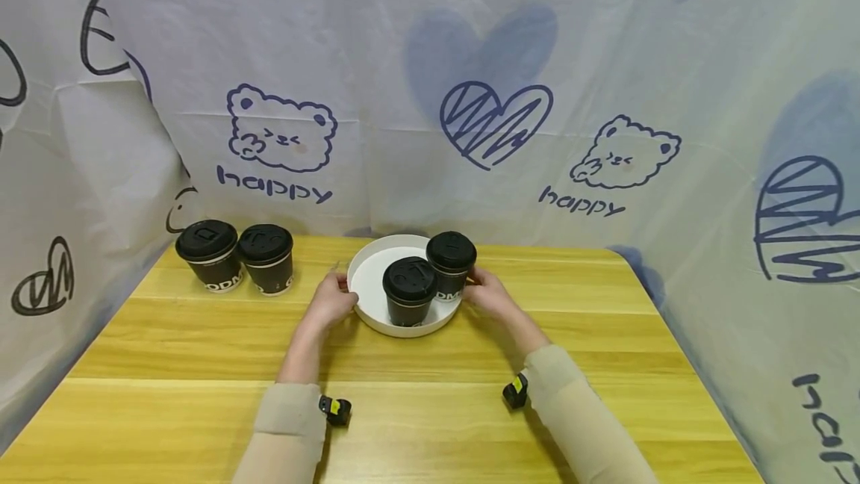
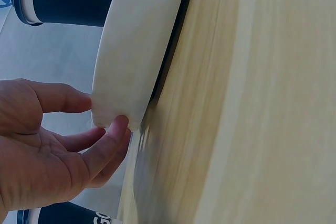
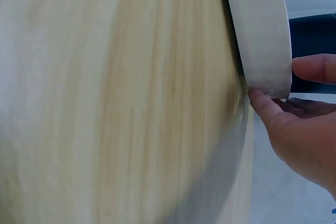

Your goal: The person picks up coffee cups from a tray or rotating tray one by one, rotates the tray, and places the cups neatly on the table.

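Observation:
A round white tray (image 1: 368, 278) with a low rim is at the far middle of the table. Two black lidded paper cups stand upright in its right half, one cup (image 1: 408, 297) in front and the other cup (image 1: 450, 264) behind it. My left hand (image 1: 331, 302) holds the tray's left edge, thumb at the rim and fingers against the outer wall (image 2: 139, 40). On the opposite side my right hand (image 1: 493, 294) grips the right edge, with its thumb over the rim beside a cup. In both wrist views a dark gap shows under the tray's wall (image 3: 260, 35).
Two more black lidded cups, one cup (image 1: 211, 260) and another cup (image 1: 267, 260), stand side by side at the table's back left. The wooden table (image 1: 416, 409) meets a printed white curtain (image 1: 390, 81) at its back and sides.

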A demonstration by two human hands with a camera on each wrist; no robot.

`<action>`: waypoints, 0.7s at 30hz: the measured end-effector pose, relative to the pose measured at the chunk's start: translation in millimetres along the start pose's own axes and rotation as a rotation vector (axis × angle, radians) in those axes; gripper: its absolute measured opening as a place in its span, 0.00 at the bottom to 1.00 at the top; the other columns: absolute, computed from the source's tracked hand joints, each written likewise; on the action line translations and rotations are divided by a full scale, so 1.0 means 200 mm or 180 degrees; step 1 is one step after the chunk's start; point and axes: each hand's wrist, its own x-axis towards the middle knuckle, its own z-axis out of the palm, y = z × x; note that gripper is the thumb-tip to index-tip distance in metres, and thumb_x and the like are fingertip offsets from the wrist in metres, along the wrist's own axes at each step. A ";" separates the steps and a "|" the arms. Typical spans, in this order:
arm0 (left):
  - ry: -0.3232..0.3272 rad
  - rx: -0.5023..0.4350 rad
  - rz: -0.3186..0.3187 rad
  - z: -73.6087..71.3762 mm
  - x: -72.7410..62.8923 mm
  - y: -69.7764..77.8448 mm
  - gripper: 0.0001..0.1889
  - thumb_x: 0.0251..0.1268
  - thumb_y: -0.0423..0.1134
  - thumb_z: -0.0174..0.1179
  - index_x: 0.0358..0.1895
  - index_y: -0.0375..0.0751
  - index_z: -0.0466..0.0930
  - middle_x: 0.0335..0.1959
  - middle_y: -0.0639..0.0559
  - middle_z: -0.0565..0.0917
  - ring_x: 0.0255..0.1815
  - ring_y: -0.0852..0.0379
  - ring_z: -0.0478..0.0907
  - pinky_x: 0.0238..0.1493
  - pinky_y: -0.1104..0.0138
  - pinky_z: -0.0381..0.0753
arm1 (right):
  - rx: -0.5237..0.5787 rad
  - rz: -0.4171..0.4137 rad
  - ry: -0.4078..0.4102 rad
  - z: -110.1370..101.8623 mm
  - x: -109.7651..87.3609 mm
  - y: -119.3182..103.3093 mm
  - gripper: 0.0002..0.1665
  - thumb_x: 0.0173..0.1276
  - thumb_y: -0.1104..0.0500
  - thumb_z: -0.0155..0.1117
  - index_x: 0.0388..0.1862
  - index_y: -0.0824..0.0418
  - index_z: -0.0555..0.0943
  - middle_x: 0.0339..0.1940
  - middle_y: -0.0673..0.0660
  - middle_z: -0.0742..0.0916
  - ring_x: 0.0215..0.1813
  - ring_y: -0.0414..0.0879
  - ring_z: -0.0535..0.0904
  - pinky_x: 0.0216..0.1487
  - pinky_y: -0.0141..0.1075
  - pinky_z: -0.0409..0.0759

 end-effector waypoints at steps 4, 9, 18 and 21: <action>-0.0012 -0.0017 -0.0018 0.00 -0.01 0.00 0.29 0.66 0.22 0.48 0.70 0.15 0.59 0.64 0.23 0.70 0.61 0.37 0.71 0.56 0.58 0.79 | 0.0078 0.0061 -0.0003 0.01 0.00 0.00 0.41 0.62 0.75 0.53 0.77 0.77 0.63 0.76 0.74 0.71 0.62 0.58 0.75 0.53 0.35 0.77; -0.0035 -0.0053 -0.0026 -0.01 -0.01 0.01 0.29 0.67 0.23 0.48 0.71 0.16 0.58 0.67 0.23 0.69 0.65 0.35 0.70 0.62 0.53 0.78 | 0.0117 0.0102 0.0079 0.03 -0.02 -0.01 0.42 0.61 0.75 0.54 0.77 0.76 0.63 0.76 0.74 0.71 0.65 0.59 0.73 0.58 0.38 0.76; -0.0020 -0.0075 0.0017 -0.01 -0.02 0.02 0.30 0.65 0.22 0.49 0.70 0.15 0.59 0.68 0.21 0.68 0.67 0.33 0.69 0.66 0.51 0.76 | -0.0057 0.0131 0.0252 0.07 -0.06 -0.03 0.44 0.58 0.74 0.55 0.78 0.73 0.64 0.77 0.72 0.71 0.74 0.61 0.69 0.69 0.46 0.72; -0.0029 -0.0030 0.0029 -0.01 -0.02 0.01 0.30 0.64 0.23 0.49 0.71 0.15 0.59 0.68 0.21 0.68 0.68 0.33 0.68 0.67 0.50 0.74 | -0.0091 0.0139 0.0277 0.08 -0.08 -0.02 0.45 0.59 0.74 0.55 0.79 0.73 0.63 0.77 0.72 0.71 0.76 0.62 0.68 0.72 0.48 0.70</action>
